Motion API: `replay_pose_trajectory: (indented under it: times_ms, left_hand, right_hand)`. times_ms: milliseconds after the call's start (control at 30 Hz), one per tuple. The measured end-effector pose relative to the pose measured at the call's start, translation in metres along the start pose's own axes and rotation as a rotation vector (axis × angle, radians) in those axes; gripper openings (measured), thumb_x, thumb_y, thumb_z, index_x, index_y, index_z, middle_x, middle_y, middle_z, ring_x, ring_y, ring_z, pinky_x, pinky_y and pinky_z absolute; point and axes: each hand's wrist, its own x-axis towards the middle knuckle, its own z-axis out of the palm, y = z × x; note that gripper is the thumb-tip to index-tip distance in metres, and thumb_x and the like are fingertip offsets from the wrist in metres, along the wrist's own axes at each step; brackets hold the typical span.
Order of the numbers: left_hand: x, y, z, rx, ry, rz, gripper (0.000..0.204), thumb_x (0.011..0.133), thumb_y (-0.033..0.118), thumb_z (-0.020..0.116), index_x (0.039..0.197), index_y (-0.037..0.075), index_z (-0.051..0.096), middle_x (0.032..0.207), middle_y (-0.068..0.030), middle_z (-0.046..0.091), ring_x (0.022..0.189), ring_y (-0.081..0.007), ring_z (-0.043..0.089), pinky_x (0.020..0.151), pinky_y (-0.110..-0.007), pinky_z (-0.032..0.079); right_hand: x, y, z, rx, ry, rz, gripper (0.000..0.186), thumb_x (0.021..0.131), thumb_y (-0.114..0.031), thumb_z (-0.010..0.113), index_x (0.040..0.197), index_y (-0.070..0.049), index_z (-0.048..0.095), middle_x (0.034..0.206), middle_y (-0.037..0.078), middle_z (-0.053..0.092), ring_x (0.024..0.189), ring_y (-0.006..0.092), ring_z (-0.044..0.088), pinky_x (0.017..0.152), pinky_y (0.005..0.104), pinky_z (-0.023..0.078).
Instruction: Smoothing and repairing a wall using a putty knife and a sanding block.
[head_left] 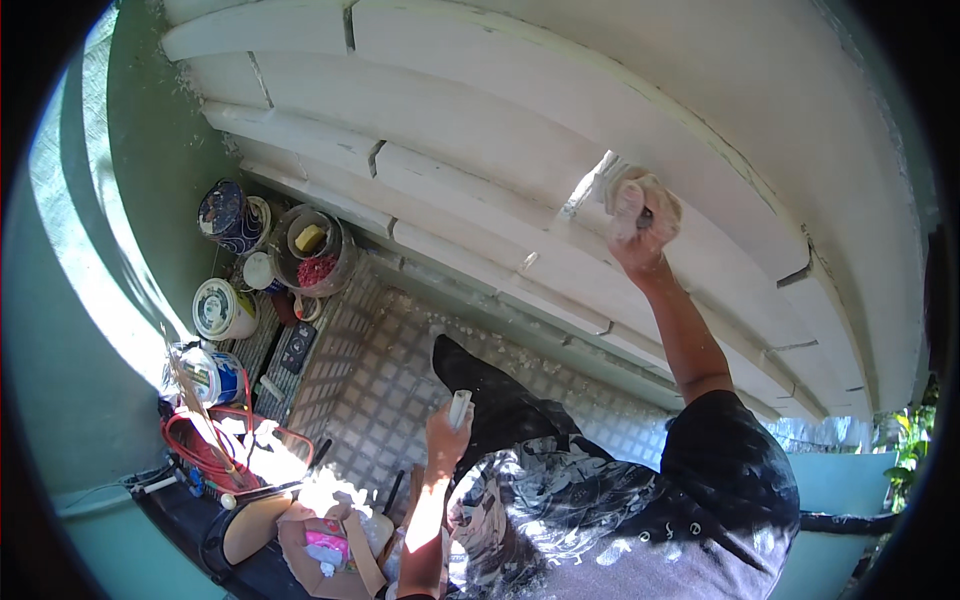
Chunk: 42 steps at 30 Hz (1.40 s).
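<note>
My right hand (640, 215) is raised to a long white stepped plank surface (450, 180), gripping a dark-handled tool, apparently a scraper, with crumpled whitish cloth or covering around the fingers. The tool's pale blade (610, 180) is at the surface beside a bright patch of light. My left hand (448, 432) is lower, near my dark trouser leg, closed on a whitish, narrow flat tool (459, 408) held upright; its exact kind I cannot make out.
Several paint buckets (222, 308) and tubs stand along the green wall (140, 190) at left. A red hose (180, 440), a black bag and a cardboard box (300, 540) with pink items lie lower left. Below is a checkered tiled floor (380, 370); foliage shows at far right.
</note>
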Motion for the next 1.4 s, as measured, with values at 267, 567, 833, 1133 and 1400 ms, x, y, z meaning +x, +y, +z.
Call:
replay_pose_trajectory:
  times_ms: [267, 567, 833, 1133, 1400]
  left_hand:
    - [0.020, 0.000, -0.050, -0.031, 0.117, -0.082, 0.019, 0.087, 0.019, 0.064, 0.093, 0.002, 0.068, 0.083, -0.0141, 0.070, 0.079, -0.0269, 0.069, 0.071, -0.036, 0.051]
    - [0.132, 0.066, -0.059, 0.086, -0.227, 0.117, 0.013, 0.085, 0.010, 0.061, 0.093, 0.002, 0.067, 0.082, -0.0113, 0.068, 0.077, -0.0194, 0.066, 0.071, -0.032, 0.050]
    - [0.226, 0.138, -0.047, 0.261, -0.657, 0.337, 0.015, 0.087, 0.013, 0.063, 0.097, 0.002, 0.066, 0.083, -0.0154, 0.069, 0.076, -0.0236, 0.069, 0.070, -0.032, 0.051]
    - [0.274, 0.194, -0.043, 0.513, -1.189, 0.585, 0.023, 0.080, 0.009, 0.066, 0.103, 0.009, 0.064, 0.083, -0.0132, 0.068, 0.076, -0.0264, 0.068, 0.070, -0.034, 0.051]
    - [0.308, 0.220, -0.004, 0.963, -1.637, 1.325, 0.032, 0.074, 0.020, 0.070, 0.104, 0.017, 0.062, 0.072, -0.0100, 0.062, 0.071, -0.0316, 0.064, 0.064, -0.044, 0.049]
  right_hand:
    - [-0.014, 0.005, 0.016, -0.042, -0.004, 0.040, 0.014, 0.082, 0.006, 0.057, 0.071, 0.000, 0.050, 0.059, 0.010, 0.051, 0.049, 0.0230, 0.051, 0.046, 0.0324, 0.041]
    - [-0.049, 0.004, 0.040, 0.079, 0.369, 0.315, 0.030, 0.075, 0.013, 0.066, 0.066, -0.004, 0.044, 0.056, 0.004, 0.047, 0.048, 0.0134, 0.049, 0.046, 0.0268, 0.040]
    - [-0.077, 0.007, 0.049, 0.362, 0.661, 0.586, 0.037, 0.087, -0.022, 0.066, 0.063, -0.004, 0.044, 0.053, 0.003, 0.041, 0.047, 0.0126, 0.040, 0.046, 0.0279, 0.032]
    - [-0.049, -0.033, 0.018, 0.580, 0.980, 0.633, 0.062, 0.095, -0.052, 0.043, 0.058, -0.002, 0.042, 0.051, 0.003, 0.040, 0.044, 0.0140, 0.037, 0.045, 0.0290, 0.027]
    - [-0.022, -0.034, 0.021, 0.566, 1.139, 0.239, 0.063, 0.096, -0.049, 0.039, 0.056, -0.001, 0.044, 0.048, 0.004, 0.042, 0.040, 0.0138, 0.036, 0.040, 0.0293, 0.026]
